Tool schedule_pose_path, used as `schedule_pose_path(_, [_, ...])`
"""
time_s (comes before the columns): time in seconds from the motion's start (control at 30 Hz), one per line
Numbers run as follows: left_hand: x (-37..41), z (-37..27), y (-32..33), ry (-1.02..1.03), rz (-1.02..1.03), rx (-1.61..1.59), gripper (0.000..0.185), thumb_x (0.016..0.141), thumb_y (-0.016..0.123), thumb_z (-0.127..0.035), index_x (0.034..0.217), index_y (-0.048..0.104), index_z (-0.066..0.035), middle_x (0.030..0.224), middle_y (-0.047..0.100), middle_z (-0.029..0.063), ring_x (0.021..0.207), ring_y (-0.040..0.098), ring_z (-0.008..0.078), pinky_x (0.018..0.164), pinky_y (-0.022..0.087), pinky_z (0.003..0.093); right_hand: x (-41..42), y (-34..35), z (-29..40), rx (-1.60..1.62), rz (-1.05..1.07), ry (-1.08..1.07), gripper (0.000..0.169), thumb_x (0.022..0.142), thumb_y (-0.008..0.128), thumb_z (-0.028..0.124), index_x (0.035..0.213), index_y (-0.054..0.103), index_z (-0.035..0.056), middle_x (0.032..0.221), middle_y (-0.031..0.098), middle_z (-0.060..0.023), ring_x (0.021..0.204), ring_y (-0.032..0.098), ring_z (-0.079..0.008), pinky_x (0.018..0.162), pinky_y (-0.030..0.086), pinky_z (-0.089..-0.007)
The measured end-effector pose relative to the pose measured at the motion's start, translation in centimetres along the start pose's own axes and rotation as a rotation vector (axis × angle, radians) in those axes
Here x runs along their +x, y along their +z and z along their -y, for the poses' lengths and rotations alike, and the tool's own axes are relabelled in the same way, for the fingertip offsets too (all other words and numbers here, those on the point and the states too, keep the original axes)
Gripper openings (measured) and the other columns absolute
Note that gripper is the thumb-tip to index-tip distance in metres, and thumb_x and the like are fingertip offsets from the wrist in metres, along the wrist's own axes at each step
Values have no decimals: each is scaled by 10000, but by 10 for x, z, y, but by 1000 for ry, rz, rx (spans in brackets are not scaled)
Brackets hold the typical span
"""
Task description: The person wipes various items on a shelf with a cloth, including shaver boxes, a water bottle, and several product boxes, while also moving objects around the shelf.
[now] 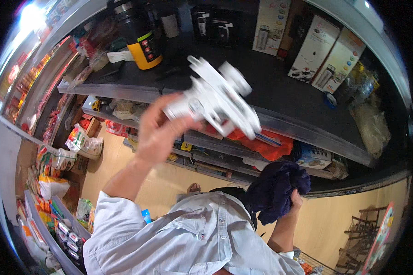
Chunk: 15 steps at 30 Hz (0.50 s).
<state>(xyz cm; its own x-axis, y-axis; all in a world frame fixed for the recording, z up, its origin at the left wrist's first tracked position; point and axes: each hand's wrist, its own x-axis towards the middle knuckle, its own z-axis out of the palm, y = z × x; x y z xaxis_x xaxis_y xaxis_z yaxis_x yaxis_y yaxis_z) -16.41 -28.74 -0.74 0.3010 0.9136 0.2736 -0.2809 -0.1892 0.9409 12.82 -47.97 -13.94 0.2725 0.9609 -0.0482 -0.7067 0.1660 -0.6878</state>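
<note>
My left hand (158, 132) grips a white pistol-shaped object (215, 101), likely a plastic toy gun, by its handle end. A trigger guard and a round scope-like cylinder show on it, and motion blurs its details. It is held up in front of a black shelf (206, 65). Lower down at the right, my right hand (296, 201) clutches a bunched dark navy cloth (278, 189). The cloth hangs beside my shirt, near the shelf's front edge, and hides part of the lower shelves.
On the black shelf stand a yellow-and-black flask (144, 51) and printed bottle boxes (315, 48). A plastic-wrapped bundle (371, 127) lies at its right end. Below are a red plastic bag (275, 147) and several goods. Sacks (84, 142) and stocked shelves line the left; a wooden rack (361, 233) stands right.
</note>
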Motion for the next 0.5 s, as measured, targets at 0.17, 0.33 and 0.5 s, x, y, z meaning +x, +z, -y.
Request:
schedule_pose_path(0.17, [71,0,-42,186,-363,266,403,888,670,-203,1121,534,96,985,651,163,830,682,182,659,554,254,5,14,5,7,-170,9,652,851,621,454,1328,460,39,1246,568,-120,1119,559,-294,994,438,-427])
schedule_pose_path(0.33, [115,14,-60,271,-510,825,521,783,725,-448,902,657,54,777,648,94,646,570,200,644,469,321,12,18,3,50,-161,-12,605,865,615,414,1321,473,43,1241,579,-119,1119,566,-288,993,444,-423])
schedule_pose_path(0.5, [132,22,-82,105,-456,1157,615,850,603,-546,1045,660,35,952,670,222,919,629,315,836,458,389,2,3,-1,-30,-291,24,577,848,655,327,1310,481,29,1192,611,-115,1090,595,-271,989,455,-403])
